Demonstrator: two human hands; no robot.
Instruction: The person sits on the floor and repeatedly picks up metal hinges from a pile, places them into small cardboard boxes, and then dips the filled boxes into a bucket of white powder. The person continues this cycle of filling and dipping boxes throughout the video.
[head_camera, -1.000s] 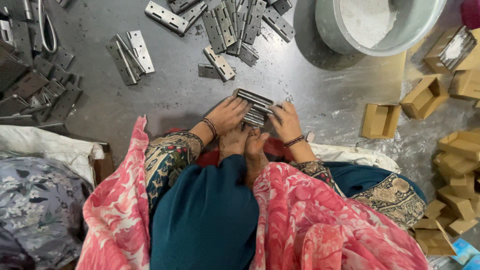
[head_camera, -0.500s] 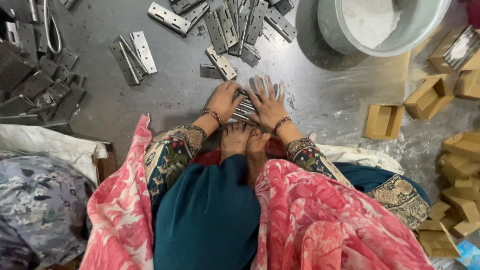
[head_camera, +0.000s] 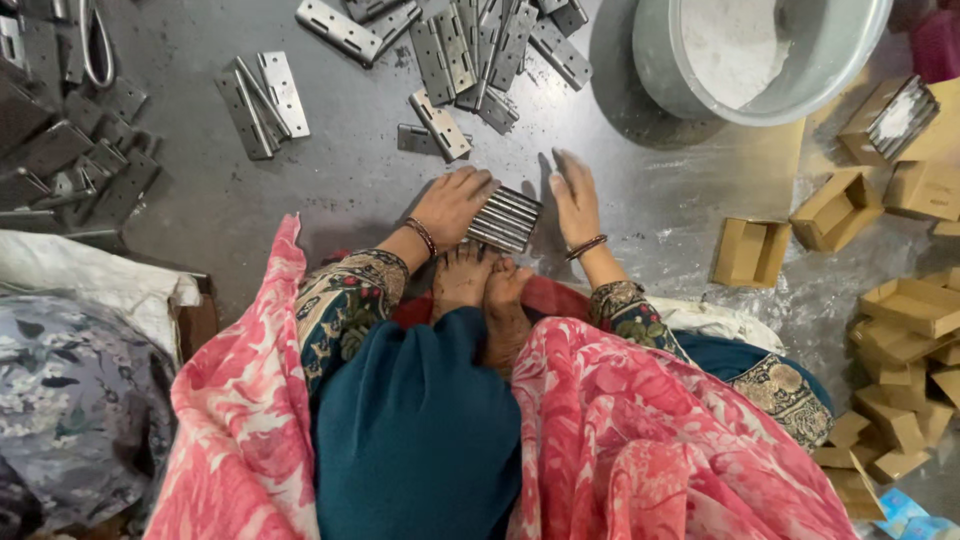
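A stack of grey metal hinges stands on edge on the grey floor just in front of my bare feet. My left hand rests against the stack's left side, fingers curled over its near end. My right hand is flat and open just to the right of the stack, fingers stretched forward and a little blurred, not touching it. Both wrists wear bangles.
More loose hinges lie in a pile ahead, a pair at the left, others far left. A grey tub of white powder stands at the upper right. Small open cardboard boxes spread along the right.
My right hand has lifted off the hinge stack and moved to its right side, opening flat. My left hand has stayed on the stack's left end.
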